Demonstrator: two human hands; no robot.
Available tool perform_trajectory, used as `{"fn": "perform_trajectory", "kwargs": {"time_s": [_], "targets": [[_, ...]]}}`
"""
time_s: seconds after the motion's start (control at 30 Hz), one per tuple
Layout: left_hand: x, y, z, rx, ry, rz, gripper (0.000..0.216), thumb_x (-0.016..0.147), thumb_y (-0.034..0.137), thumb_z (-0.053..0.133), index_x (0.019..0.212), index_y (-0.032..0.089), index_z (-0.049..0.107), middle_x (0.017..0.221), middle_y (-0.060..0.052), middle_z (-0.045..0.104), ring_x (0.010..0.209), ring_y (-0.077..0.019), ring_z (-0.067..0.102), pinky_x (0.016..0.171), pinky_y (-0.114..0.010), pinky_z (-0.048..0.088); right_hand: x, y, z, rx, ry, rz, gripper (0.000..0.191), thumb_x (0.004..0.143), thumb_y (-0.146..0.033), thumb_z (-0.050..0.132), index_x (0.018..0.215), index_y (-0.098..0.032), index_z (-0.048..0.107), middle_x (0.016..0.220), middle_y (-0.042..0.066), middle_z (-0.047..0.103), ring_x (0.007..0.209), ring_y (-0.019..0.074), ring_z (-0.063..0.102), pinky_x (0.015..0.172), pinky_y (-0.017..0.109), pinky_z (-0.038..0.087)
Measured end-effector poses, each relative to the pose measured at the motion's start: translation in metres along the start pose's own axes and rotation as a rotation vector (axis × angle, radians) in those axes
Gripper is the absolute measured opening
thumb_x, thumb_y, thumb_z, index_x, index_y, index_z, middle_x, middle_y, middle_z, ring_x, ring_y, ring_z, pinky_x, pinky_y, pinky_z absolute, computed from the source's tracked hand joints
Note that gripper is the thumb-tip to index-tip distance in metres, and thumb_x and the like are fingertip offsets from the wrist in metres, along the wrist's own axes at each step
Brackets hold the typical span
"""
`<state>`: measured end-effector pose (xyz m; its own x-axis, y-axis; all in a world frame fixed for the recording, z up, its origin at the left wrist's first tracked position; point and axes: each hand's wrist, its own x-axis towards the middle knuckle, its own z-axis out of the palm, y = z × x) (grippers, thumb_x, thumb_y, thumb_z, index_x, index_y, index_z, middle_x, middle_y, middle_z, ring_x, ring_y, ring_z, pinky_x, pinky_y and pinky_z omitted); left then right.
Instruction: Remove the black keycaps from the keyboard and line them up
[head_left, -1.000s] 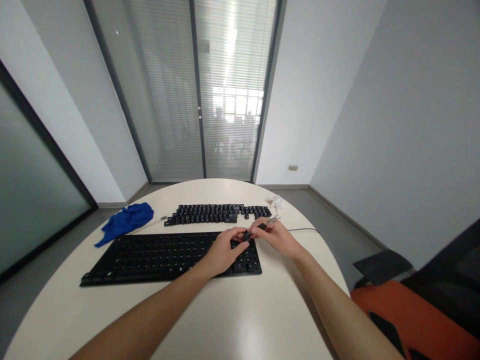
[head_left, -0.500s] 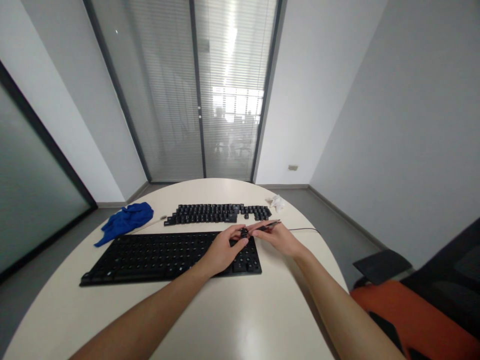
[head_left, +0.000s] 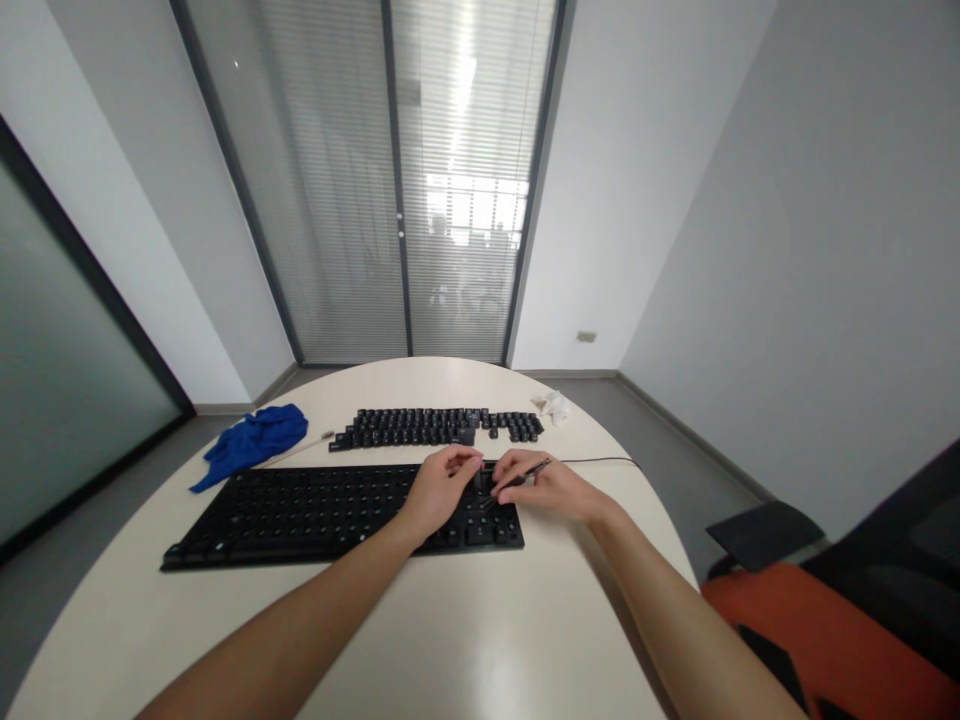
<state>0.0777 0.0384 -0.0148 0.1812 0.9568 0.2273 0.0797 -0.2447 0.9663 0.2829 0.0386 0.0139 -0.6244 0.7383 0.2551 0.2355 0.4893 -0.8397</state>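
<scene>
A black keyboard [head_left: 322, 505] with its keycaps off over most of its face lies in front of me. My left hand [head_left: 439, 490] rests over its right part, thumb and fingers pressed together near the top edge. Anything in that pinch is too small to make out. Dark tweezers [head_left: 535, 468] are in my right hand [head_left: 546, 486], their two thin tips pointing down-left at the number pad area. Behind the keyboard, loose black keycaps [head_left: 409, 427] stand in rows, with a smaller group [head_left: 523, 427] to the right.
A crumpled blue cloth [head_left: 259, 440] lies at the left, with a thin stick-handled brush [head_left: 304, 447] beside it. White crumpled tissue [head_left: 553, 405] sits at the back right. A black cable [head_left: 600, 460] runs off the right edge. An orange-seated chair [head_left: 795, 630] stands at the right.
My hands have moved apart slightly, from working together on a small black piece. The tweezers have turned from pointing up-right to tips down over the keyboard.
</scene>
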Motion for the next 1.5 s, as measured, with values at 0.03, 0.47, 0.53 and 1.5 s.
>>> {"fn": "perform_trajectory", "kwargs": {"time_s": [0.03, 0.47, 0.53, 1.5], "targets": [[0.001, 0.001, 0.000, -0.018, 0.034, -0.014, 0.025, 0.081, 0.039, 0.066, 0.089, 0.016, 0.070, 0.091, -0.008, 0.075, 0.090, -0.0229, 0.069, 0.088, -0.036, 0.051, 0.000, 0.000, 0.002, -0.005, -0.001, 0.006, 0.023, 0.079, -0.041, 0.073, 0.087, -0.020, 0.078, 0.094, 0.007, 0.070, 0.088, 0.0196, 0.065, 0.082, 0.032, 0.051], [-0.001, 0.005, -0.001, -0.056, 0.021, -0.094, 0.031, 0.080, 0.044, 0.065, 0.093, 0.016, 0.065, 0.087, -0.008, 0.076, 0.082, -0.0217, 0.069, 0.083, -0.034, 0.050, 0.002, 0.007, -0.001, -0.168, 0.279, 0.096, 0.037, 0.094, -0.051, 0.047, 0.094, -0.018, 0.063, 0.069, 0.000, 0.058, 0.061, 0.0134, 0.054, 0.060, 0.025, 0.043], [0.000, 0.003, -0.002, -0.062, 0.019, -0.095, 0.032, 0.080, 0.045, 0.065, 0.094, 0.017, 0.064, 0.084, -0.007, 0.076, 0.081, -0.0216, 0.069, 0.081, -0.034, 0.049, 0.002, 0.005, 0.000, -0.308, 0.274, 0.074, 0.036, 0.092, -0.049, 0.052, 0.107, -0.019, 0.066, 0.069, 0.000, 0.058, 0.059, 0.0128, 0.051, 0.057, 0.025, 0.040], [-0.014, -0.001, 0.006, 0.358, -0.108, 0.107, 0.016, 0.085, 0.021, 0.058, 0.100, 0.019, 0.066, 0.104, -0.005, 0.070, 0.101, -0.0210, 0.063, 0.096, -0.036, 0.046, -0.020, 0.051, -0.062, -0.961, 0.447, 0.553, 0.038, 0.086, -0.043, 0.057, 0.119, -0.026, 0.065, 0.091, 0.009, 0.073, 0.081, 0.0243, 0.066, 0.066, 0.028, 0.041]]}}
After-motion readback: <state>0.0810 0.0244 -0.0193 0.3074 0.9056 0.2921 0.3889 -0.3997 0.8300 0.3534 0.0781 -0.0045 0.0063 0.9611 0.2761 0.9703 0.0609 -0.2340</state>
